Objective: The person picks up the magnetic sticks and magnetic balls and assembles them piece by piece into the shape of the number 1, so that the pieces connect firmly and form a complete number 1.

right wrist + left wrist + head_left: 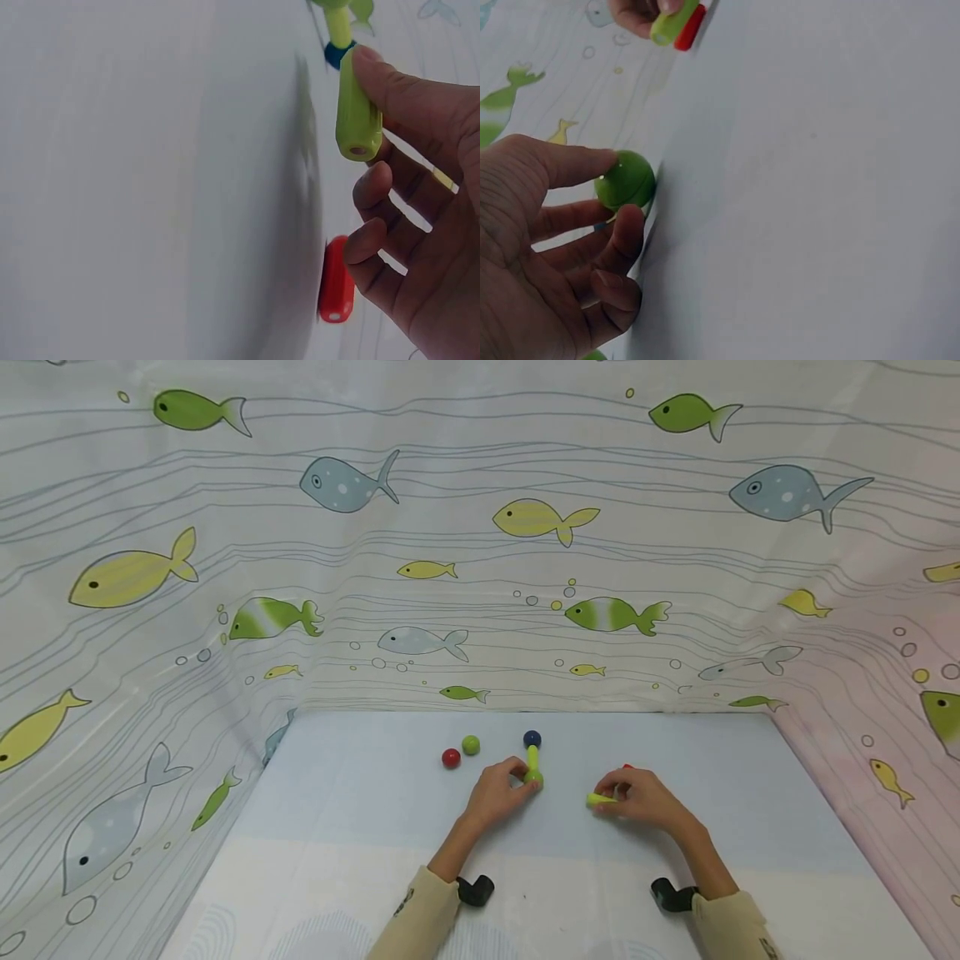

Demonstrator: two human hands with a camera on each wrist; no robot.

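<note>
My left hand [492,795] pinches a green ball [533,780] between thumb and fingers, down at the table. From that ball a yellow-green rod [532,755] runs away from me to a dark blue ball [532,739] at its far end. In my right hand [651,798] a second yellow-green rod [600,799] is pinched by thumb and fingertips, a short way to the right of the joined pieces. The right wrist view shows a hole in the near end of this held rod [358,120]. Below it lies a red rod [336,283], close to the curled lower fingers.
A loose red ball [451,758] and a loose green ball [471,744] lie left of the joined pieces. The pale table [360,802] meets fish-patterned sheeting [510,602] at the back and sides. Dark wrist-worn devices [476,891] sit at both sleeves.
</note>
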